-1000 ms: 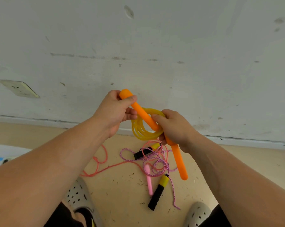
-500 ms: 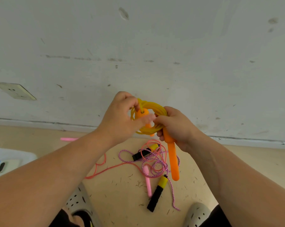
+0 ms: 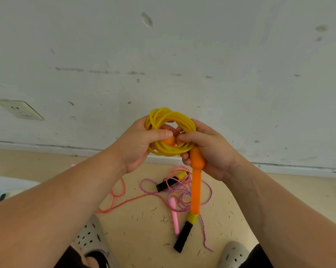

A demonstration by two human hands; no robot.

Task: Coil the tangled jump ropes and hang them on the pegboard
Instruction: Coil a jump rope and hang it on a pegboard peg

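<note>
A yellow jump rope is wound into a small coil held up in front of the wall. My left hand grips the coil's left side and the tip of one orange handle poking through the ring. My right hand grips the coil's right side together with the second orange handle, which hangs straight down. On the floor below lies a tangle of a pink-and-purple braided rope, a coral rope, a pink handle and black-and-yellow handles. No pegboard is in view.
A scuffed white wall with a baseboard rises just ahead, with a socket at the left. My two grey perforated shoes stand on the tan floor. A pale flat item lies at the left edge.
The long orange handle that slanted through the coil has been pushed in until only its tip shows. The other handle swung down to vertical, and the coil rose a little.
</note>
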